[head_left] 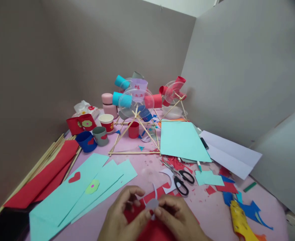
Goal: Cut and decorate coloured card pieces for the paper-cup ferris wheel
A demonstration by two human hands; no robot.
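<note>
A small lavender paper cutout (152, 203), rounded in outline, is between my two hands near the front edge. My right hand (179, 216) is closed, pinching it between thumb and forefinger. My left hand (128, 214) has its thumb against the cutout's lower left side, forefinger raised and curved; its other fingers are partly hidden. A tiny red dot (151, 212) shows by the left thumb tip. Below lies red paper (152, 231), with a curved lavender offcut (155, 190) just behind the cutout. Black-handled scissors (180, 179) rest beyond my right hand, blades partly open.
Stick-framed wheels with paper cups (136, 115) stand at the back. Teal sheets (69, 197) with a heart and flower lie left, near decorated cups (101, 135). A teal sheet stack (182, 140), paper scraps (228, 187) and a yellow tool (240, 217) occupy the right.
</note>
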